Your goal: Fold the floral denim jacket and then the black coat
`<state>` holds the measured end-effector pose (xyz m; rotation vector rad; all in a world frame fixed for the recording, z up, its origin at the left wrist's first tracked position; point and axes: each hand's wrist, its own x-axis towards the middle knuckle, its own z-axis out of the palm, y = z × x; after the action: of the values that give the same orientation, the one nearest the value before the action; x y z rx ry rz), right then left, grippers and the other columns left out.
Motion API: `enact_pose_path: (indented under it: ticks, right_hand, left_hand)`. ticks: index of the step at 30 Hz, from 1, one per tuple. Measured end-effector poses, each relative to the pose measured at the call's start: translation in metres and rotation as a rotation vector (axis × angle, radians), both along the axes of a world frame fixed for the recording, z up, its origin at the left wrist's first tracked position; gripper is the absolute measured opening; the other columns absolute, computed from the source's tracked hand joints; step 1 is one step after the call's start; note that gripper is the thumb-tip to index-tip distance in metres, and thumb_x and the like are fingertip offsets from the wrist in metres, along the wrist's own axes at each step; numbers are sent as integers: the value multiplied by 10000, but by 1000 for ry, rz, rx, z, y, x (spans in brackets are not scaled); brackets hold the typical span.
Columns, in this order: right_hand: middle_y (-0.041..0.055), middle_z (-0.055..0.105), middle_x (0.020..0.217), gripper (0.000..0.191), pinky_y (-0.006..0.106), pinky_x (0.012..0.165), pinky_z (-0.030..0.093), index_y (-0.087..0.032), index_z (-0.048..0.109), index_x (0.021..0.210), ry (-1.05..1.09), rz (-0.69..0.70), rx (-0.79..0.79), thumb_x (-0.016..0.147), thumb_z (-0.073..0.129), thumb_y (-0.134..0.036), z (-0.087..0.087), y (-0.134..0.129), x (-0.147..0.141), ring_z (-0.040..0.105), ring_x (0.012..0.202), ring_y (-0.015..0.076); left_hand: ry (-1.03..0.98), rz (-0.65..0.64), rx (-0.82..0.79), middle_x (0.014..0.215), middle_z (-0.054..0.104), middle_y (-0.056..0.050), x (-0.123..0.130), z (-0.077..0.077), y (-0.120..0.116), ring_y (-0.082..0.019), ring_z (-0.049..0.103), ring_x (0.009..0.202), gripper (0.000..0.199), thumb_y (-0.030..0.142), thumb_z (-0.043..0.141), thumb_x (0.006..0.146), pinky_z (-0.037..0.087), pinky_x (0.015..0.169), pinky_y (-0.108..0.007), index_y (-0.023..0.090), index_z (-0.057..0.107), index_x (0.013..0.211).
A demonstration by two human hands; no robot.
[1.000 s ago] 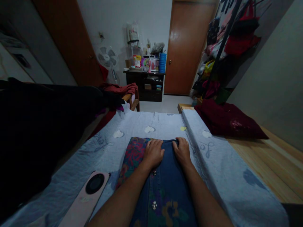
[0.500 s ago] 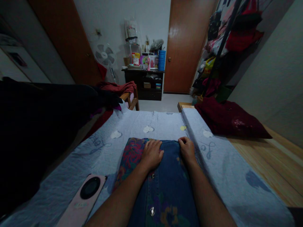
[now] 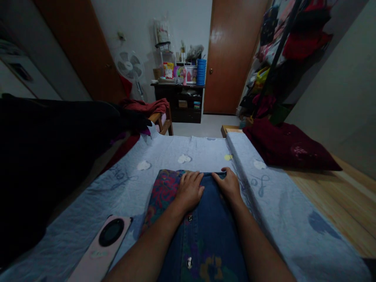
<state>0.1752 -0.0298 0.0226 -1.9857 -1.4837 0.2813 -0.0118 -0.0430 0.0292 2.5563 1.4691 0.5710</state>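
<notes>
- Your folded denim garment [image 3: 214, 231] lies at 6 o'clock on the pale blue sheet [image 3: 173, 147].
- Your left hand [image 3: 189, 192] rests on its 12 o'clock edge, fingers flat.
- Your right hand [image 3: 230, 186] touches its 1 o'clock edge, thumb and forefinger apart; whether they grip cloth, you cannot tell.

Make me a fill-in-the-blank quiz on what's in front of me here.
1. The left hand and right hand are by the ____ edge of the garment, not the near one.
2. The phone lies on the person's ____ side of the garment.
3. Its camera faces ____.
4. The ribbed container on the cabinet is ____.
Missing words: far; left; up; blue.
</notes>
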Motion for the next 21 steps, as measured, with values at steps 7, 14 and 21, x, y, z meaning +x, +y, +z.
enact_pose_path:
  ticks: [7, 14, 21]
  right_hand:
    - [38, 636, 795, 294, 311, 725, 425, -209, 591, 827, 204, 47, 111, 724, 553, -482, 2, -1, -1, 593, 770, 218]
    - [15, 631, 713, 250, 299, 685, 424, -203, 625, 770, 385, 43, 153, 703, 568, -438, 0, 2, 7, 574, 704, 203]
    - [26, 635, 732, 314, 290, 627, 420, -183, 657, 864, 469, 11, 172, 715, 533, -429, 0, 2, 16, 552, 652, 191]
  left_hand:
    - [-53, -216, 2, 1373, 545, -32, 2, 5, 0, -181, 453, 1280, 408, 140, 447, 918, 254, 1141, -445, 277, 526, 1294]
    - [-7, -183, -99, 1467, 449, -80, -2, 4, -1, -221, 375, 1361, 518, 459, 463, 932, 264, 1141, -414, 216, 443, 1389]
    - [25, -173, -106, 1486, 423, -86, 0, 2, -1, -228, 354, 1378, 583, 524, 435, 923, 240, 1148, -409, 210, 406, 1414]
